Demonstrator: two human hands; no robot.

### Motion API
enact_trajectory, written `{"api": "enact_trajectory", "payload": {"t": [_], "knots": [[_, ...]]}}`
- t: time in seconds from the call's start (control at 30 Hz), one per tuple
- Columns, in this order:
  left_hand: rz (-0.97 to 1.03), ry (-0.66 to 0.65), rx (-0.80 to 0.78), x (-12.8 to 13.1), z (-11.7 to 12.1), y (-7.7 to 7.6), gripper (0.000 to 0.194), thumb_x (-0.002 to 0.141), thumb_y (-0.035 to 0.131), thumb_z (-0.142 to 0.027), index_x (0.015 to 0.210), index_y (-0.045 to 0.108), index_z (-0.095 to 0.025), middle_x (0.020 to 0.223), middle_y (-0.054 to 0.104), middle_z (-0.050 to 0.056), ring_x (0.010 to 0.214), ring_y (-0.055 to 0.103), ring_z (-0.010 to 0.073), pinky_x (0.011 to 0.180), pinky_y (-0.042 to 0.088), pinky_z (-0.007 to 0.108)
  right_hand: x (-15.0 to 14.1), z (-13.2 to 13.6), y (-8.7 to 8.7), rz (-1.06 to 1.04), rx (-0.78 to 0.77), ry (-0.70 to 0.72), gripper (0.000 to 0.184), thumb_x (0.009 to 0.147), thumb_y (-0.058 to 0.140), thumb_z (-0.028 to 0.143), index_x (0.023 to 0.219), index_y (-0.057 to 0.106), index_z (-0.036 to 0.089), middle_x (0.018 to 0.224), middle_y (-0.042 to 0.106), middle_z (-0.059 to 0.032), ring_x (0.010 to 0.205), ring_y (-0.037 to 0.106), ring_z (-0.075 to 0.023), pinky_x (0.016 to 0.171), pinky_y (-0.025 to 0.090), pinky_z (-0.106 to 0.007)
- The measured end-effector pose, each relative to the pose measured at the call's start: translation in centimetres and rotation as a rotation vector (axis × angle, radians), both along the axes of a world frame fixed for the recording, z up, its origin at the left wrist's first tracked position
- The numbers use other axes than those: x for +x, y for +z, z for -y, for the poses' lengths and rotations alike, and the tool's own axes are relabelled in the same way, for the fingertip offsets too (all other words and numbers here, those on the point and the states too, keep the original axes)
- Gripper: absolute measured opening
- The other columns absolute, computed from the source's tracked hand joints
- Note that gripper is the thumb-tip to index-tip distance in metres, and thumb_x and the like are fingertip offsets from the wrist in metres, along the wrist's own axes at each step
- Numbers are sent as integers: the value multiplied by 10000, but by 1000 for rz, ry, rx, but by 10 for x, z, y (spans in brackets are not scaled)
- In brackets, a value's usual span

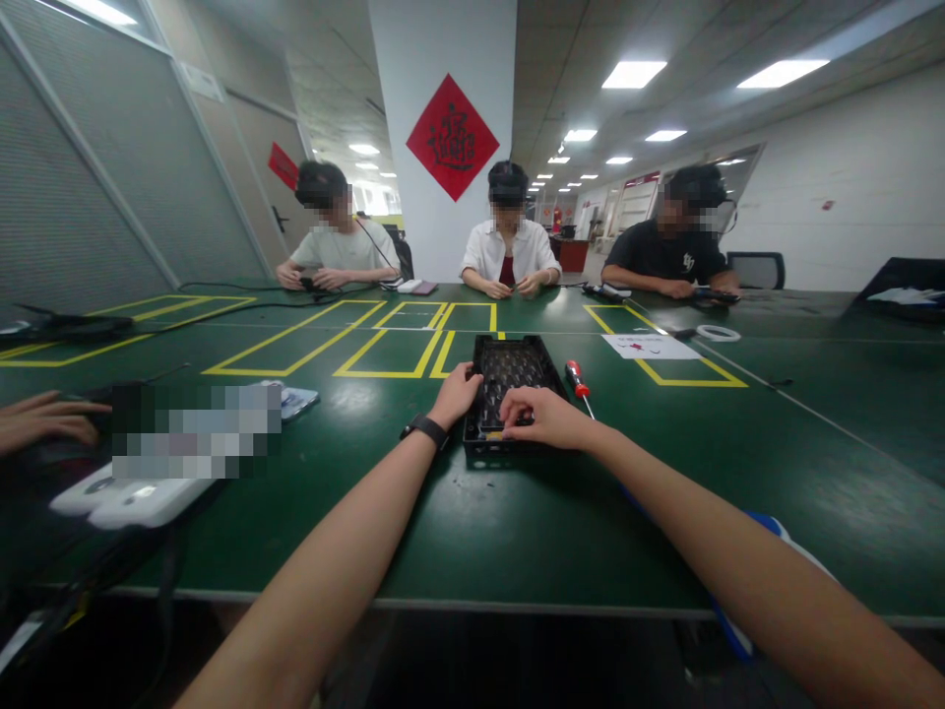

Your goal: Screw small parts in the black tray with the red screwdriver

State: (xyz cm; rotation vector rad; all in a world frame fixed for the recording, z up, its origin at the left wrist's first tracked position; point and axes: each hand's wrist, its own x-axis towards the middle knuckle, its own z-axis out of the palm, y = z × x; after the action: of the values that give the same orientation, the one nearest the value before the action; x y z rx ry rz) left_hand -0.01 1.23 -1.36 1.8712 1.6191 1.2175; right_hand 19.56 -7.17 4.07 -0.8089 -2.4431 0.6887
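A black rectangular open case (509,356) with a patterned, bumpy inside lies on the green table in front of me. My left hand (455,396), with a dark band on its wrist, grips the case's left side wall, thumb over the rim. Over the near right part of the case is my right hand (547,416), its fingers curled into a pinch. Whatever is between those fingertips is too small to make out. A small yellowish part (493,434) shows inside the near end. Just right of the case lies a screwdriver (577,380) with a red handle.
The green table (369,551) carries yellow tape outlines. A white device (140,502) lies at left, near another person's hand (48,421). A white paper sheet (650,347) and a white ring (718,334) lie right of centre. Several people sit around the table. A blue-and-white object (775,532) is beyond my right forearm.
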Motion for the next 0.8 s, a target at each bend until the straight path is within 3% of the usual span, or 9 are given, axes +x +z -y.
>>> {"api": "enact_trajectory", "payload": {"t": [0.8], "knots": [[23,3,-15,0,1,1,435,797,476,-296,1189,503,-110,1215,553,132,1086,530,216,952,386,319,1,0,1,16,-5,0,223,702,659,280,874,572,168,767,674,-12,742,622,-133,744,421,-263]]}}
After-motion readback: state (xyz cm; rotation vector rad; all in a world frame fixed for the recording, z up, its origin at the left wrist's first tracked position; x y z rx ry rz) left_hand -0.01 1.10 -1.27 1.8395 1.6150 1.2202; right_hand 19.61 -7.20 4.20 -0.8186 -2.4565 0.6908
